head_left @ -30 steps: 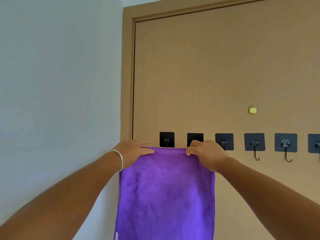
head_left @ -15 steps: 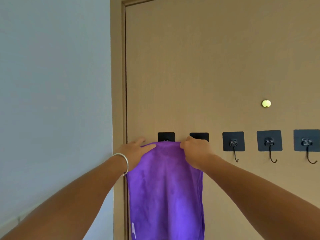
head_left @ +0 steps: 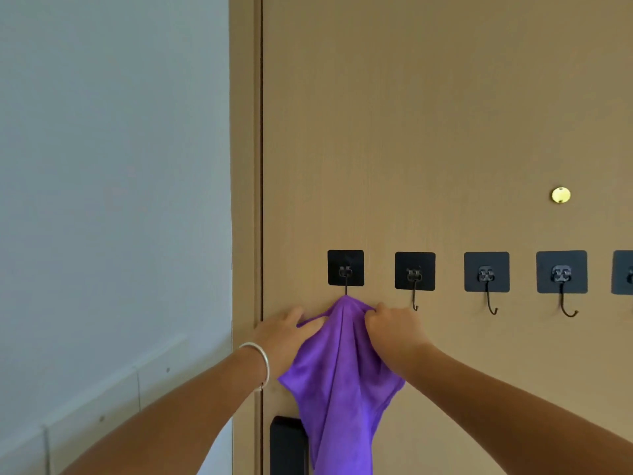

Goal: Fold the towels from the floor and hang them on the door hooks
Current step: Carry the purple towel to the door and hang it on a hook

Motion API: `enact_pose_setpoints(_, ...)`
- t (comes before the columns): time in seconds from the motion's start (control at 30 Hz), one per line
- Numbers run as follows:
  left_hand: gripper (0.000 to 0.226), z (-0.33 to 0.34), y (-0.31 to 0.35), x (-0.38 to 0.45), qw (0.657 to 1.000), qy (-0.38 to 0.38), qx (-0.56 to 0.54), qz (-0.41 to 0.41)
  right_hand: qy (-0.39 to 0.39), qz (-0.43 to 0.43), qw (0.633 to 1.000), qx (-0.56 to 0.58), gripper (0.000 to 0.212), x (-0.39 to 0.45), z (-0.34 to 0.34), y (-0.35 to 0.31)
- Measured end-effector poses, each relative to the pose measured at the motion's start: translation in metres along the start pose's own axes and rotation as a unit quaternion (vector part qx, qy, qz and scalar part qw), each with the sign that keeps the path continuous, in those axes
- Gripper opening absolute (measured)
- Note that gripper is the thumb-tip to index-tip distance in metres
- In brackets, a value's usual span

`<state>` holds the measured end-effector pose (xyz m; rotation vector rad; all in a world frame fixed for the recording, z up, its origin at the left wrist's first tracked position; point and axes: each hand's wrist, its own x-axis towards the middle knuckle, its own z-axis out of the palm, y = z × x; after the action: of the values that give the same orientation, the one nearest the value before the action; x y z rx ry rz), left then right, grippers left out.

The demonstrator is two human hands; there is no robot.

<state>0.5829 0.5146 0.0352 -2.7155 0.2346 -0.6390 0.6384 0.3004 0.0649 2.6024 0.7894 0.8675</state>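
Observation:
A purple towel (head_left: 339, 382) hangs bunched from the leftmost door hook (head_left: 345, 269), its top gathered into a peak at the hook's tip. My left hand (head_left: 284, 334), with a silver bracelet on its wrist, pinches the towel's upper left edge. My right hand (head_left: 394, 329) grips the upper right edge, fingers curled into the cloth. Both hands sit just below the hook, one on each side. The towel's lower part runs out of the frame's bottom.
A row of black adhesive hooks continues rightward on the brown door (head_left: 445, 132): a second hook (head_left: 414, 272), a third hook (head_left: 486, 273) and more. A brass peephole (head_left: 560, 195) sits above. A black door handle plate (head_left: 287, 443) is below left. A white wall (head_left: 113, 200) is left.
The towel's flat top edge, held level below the first two hooks, has been gathered and now hangs in a point from the leftmost hook. Both hands dropped lower and closer together.

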Motion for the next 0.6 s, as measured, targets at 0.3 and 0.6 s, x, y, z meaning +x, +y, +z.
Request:
enact_pose_setpoints(0.3, 0.050, 0.020, 0.047, 0.000, 0.977, 0.068, -0.174, -0.101, 0.051, 0.061, 0.987, 0.139, 0.029, -0.021, 0.034, -0.042)
enact_pose_setpoints(0.6, 0.024, 0.004, 0.019, -0.003, 0.987, 0.022, -0.099, -0.127, 0.079, 0.055, 0.972, 0.215, 0.026, -0.032, 0.031, -0.028)
